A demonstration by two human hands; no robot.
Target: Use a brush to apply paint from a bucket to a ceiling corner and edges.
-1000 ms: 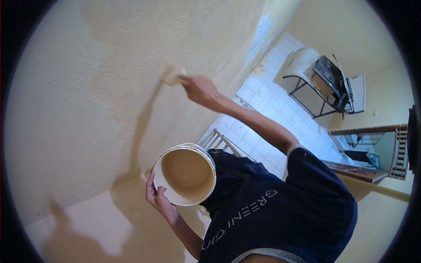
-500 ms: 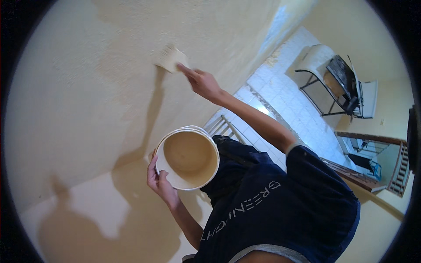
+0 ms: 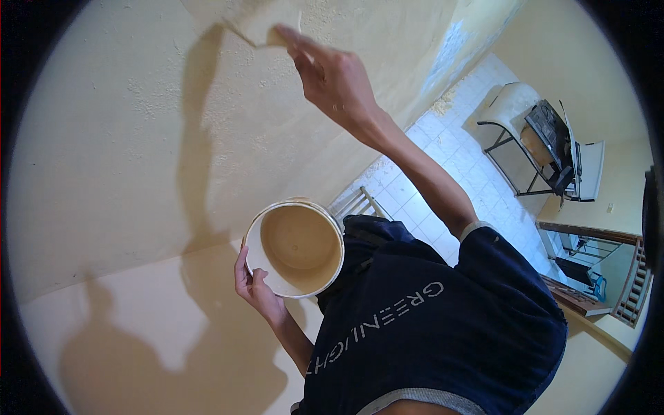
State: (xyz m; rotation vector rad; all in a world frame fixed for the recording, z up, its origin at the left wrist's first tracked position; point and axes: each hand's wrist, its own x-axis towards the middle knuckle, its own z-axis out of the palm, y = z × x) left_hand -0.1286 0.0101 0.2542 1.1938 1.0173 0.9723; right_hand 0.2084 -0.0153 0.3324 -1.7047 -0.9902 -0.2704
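My left hand [image 3: 259,290] grips the rim of a white bucket [image 3: 280,285], with the thumb inside the wall and the fingers outside. Smooth beige paint [image 3: 297,238] lies in the bucket, whose mouth faces me. Higher up, my right hand [image 3: 339,79] is closed round a wide flat paintbrush [image 3: 259,26]. The brush is against or very near the beige wall [image 3: 152,173], slightly smeared by motion; I cannot tell whether its bristles touch. Rough, bumpy paint patches show on the wall beside and below the brush.
A pale ladder-like frame [image 3: 360,202] stands by my legs, partly hidden. White tiles [image 3: 422,173] cover the floor at right. A chair [image 3: 515,155] piled with dark things stands beyond. A wood-framed opening with railings [image 3: 629,277] is at far right. Shadows fall on the walls.
My right hand and the paintbrush have moved up and slightly left in view, closer to the top edge. The left hand still holds the bucket in nearly the same place. The view has shifted slightly.
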